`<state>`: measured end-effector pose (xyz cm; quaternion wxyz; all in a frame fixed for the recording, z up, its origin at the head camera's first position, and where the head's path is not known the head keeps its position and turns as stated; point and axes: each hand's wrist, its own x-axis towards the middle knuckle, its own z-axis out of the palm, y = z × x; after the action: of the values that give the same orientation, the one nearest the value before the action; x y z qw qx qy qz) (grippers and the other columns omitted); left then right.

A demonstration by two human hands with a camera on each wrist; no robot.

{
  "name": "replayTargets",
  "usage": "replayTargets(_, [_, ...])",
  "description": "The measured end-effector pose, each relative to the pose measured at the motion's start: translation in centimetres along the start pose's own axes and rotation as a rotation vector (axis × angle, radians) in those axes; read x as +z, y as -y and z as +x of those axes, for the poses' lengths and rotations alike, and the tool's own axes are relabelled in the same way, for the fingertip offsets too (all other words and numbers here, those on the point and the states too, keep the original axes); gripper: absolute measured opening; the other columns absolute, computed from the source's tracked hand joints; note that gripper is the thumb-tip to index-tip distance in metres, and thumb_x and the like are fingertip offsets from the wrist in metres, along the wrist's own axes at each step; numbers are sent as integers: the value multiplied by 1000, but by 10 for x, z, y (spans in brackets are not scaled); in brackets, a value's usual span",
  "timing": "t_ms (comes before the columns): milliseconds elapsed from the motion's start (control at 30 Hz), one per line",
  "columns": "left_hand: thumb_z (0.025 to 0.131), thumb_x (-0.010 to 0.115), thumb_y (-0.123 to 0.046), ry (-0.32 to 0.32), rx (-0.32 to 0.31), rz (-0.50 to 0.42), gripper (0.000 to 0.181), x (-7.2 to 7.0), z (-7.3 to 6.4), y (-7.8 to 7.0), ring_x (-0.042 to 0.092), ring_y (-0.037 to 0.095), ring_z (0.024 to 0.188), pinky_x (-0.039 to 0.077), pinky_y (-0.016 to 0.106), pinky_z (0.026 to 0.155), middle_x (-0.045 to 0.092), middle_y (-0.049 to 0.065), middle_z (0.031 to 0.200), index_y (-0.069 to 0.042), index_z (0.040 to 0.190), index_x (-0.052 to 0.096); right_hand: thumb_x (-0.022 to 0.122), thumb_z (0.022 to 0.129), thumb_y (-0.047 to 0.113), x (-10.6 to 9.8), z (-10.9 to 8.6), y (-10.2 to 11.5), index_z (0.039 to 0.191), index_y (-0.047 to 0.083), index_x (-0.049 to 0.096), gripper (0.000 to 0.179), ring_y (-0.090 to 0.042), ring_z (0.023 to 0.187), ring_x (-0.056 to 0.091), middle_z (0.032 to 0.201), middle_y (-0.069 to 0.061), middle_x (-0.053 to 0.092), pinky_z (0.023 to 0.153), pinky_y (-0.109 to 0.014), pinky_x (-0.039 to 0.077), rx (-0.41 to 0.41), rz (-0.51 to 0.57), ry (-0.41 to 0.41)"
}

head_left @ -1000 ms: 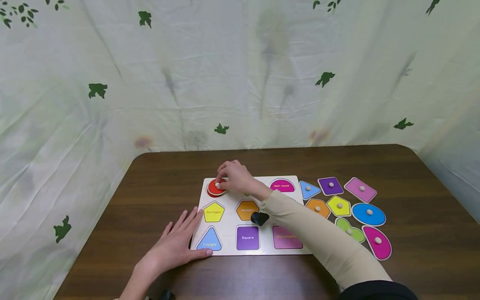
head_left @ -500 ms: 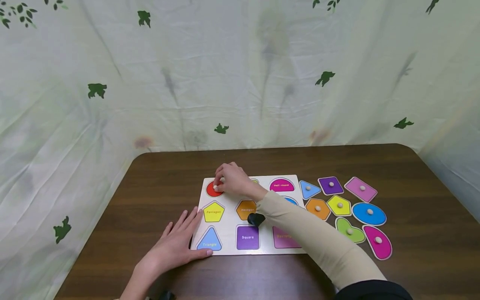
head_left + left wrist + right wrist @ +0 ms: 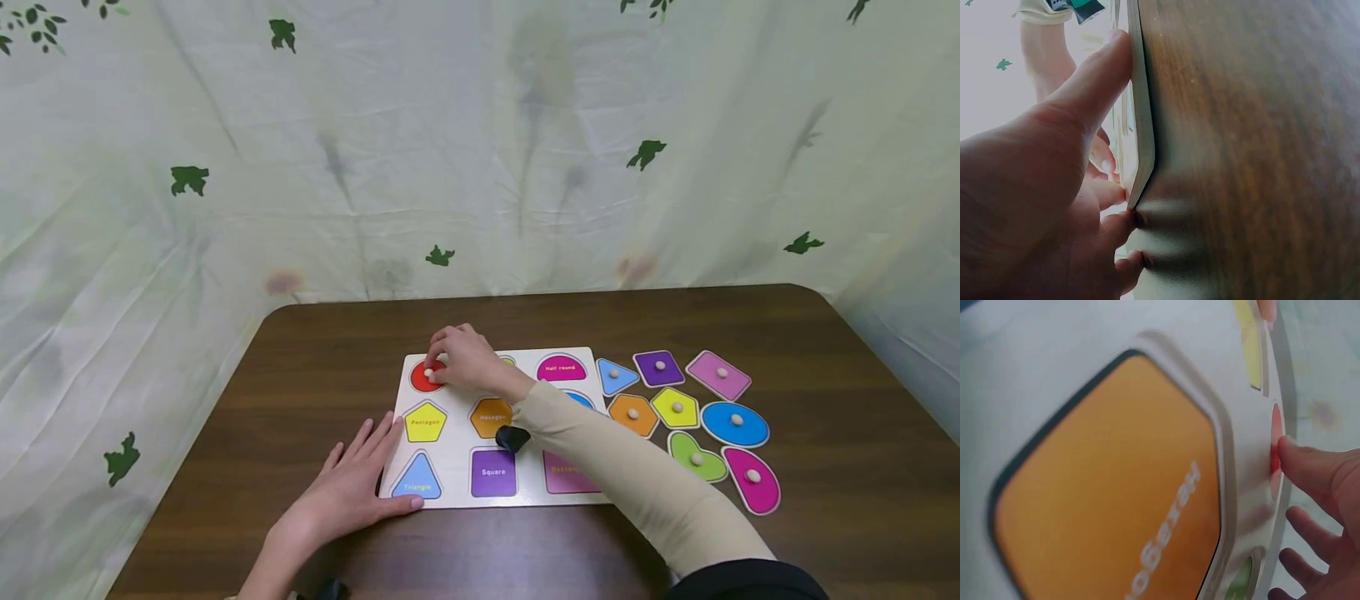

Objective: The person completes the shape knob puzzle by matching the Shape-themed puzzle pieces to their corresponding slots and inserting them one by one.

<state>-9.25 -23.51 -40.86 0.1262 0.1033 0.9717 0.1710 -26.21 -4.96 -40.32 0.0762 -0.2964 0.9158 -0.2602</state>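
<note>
A white shape puzzle board (image 3: 457, 492) lies on the table with printed, labelled recesses. At its far left corner, a red circle puzzle piece (image 3: 422, 382) sits flat in its round recess. My right hand (image 3: 467, 360) is over it, thumb and index finger at its small white knob (image 3: 428, 373). In the right wrist view, the thumb (image 3: 1310, 465) touches the red circle, while the other fingers hang beside the board's edge. My left hand (image 3: 352, 483) rests at the board's near left corner, fingers spread along the left side and thumb on the front edge.
Right of the board lie several knobbed pieces: a blue triangle (image 3: 617, 379), purple square (image 3: 659, 369), pink rectangle (image 3: 731, 383), orange hexagon (image 3: 624, 422), yellow pentagon (image 3: 667, 417), blue oval (image 3: 753, 429), green heart (image 3: 686, 454) and magenta half round (image 3: 763, 496). A leaf-patterned curtain (image 3: 480, 150) hangs behind.
The red circle piece, tilted over its recess a second ago, has gone down flat into it. My right hand has shifted slightly left; my left hand has stayed in place.
</note>
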Motion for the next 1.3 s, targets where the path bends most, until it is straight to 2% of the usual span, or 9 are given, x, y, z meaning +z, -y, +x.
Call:
replayTargets(133, [73,66,-75,-5,4,-8,112,0,0,1,11,39,148,11,70,109,18,10,163,-14,157,24,73,89,26,-5,-3,-2,105,22,77,17,-23,128,38,135,-2,55,107,-44,33,-16,-1,-7])
replayTargets(400, [73,66,-76,-5,1,-6,113,1,1,2,11,38,148,10,69,109,17,9,163,-14,157,24,71,91,21,-17,-13,-5,108,18,76,18,-26,129,40,136,-4,56,106,-47,35,-72,-11,-12])
replayTargets(700, [73,66,-75,8,-11,-12,113,1,2,1,10,38,148,10,69,109,17,10,163,-15,158,23,74,90,22,-33,-36,-11,111,17,74,22,-27,132,37,138,-5,54,107,-50,33,-130,22,-49])
replayTargets(1033, [73,67,-75,-1,-1,-14,113,1,1,1,11,38,148,11,69,109,18,10,163,-14,158,24,74,89,23,-50,-61,-20,111,16,74,23,-25,134,35,139,-4,53,108,-51,32,-130,45,-98])
replayTargets(1300, [73,67,-75,-8,-1,-6,113,2,1,1,12,38,147,12,70,108,17,10,163,-14,158,23,75,88,23,-63,-81,-24,109,16,74,22,-25,135,34,139,-3,52,105,-50,38,-121,66,-101])
